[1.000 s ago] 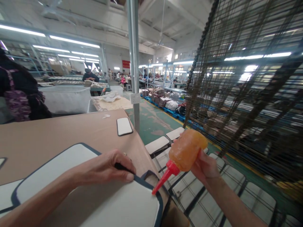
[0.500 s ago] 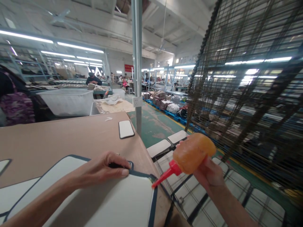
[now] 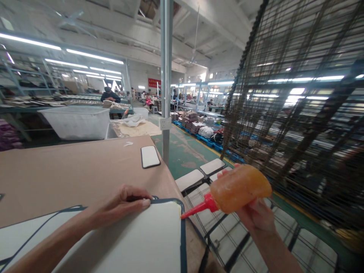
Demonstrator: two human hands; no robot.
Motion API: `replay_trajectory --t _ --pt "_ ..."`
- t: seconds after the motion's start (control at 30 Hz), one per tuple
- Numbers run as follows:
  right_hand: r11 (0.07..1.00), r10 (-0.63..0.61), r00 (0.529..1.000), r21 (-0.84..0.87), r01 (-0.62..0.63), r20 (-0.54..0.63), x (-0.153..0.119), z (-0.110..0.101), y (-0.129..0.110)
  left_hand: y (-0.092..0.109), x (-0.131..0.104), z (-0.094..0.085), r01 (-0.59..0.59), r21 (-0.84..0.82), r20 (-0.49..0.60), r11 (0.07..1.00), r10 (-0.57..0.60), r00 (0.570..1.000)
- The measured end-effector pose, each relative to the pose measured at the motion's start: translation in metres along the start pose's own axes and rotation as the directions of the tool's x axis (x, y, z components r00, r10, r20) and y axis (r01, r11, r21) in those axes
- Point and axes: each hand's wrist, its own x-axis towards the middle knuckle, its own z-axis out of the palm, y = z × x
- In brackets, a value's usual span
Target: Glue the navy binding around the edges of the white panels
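My left hand pinches the top edge of a white panel with a dark blue border, tilted up off the table. In my right hand is an amber squeeze bottle of glue, tipped on its side with its red nozzle pointing left. The nozzle tip meets the panel's right edge, just below the top corner. A thin yellowish line of glue shows along that corner. Other bordered panels lie under my left forearm.
A small bordered panel lies near the far corner of the brown table. Several white panels rest on a wire rack below right. A raised wire grid and a metal post stand beyond.
The panel's corner has shifted slightly up and left, my left hand with it. The bottle is tipped a little flatter. A yellowish line now shows more clearly around the corner.
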Motion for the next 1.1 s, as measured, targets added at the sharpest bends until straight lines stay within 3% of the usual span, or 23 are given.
replay_trajectory --t 0.2,0.5,0.73,0.93,1.1 --pt "1.000 0.024 1.000 -0.007 -0.024 -0.016 0.000 0.004 0.003 -0.006 0.004 -0.001 0.010 -0.063 -0.001 0.998 -0.010 1.000" --pt "0.999 0.045 0.999 0.014 -0.046 0.020 0.001 0.004 0.007 0.007 0.003 -0.001 0.074 -0.198 -0.026 0.977 -0.081 0.996" --pt "0.997 0.068 0.996 -0.033 -0.066 0.056 -0.001 0.002 -0.002 0.008 0.005 0.000 0.140 -0.297 0.019 0.945 -0.140 0.990" --pt "0.997 0.059 0.989 -0.063 -0.051 0.136 0.000 0.005 -0.012 0.010 0.010 0.000 0.155 -0.318 0.028 0.935 -0.154 0.988" --pt "0.997 0.032 0.990 -0.071 -0.022 0.135 -0.001 0.002 -0.013 0.007 0.011 -0.001 0.149 -0.343 0.038 0.927 -0.145 0.989"
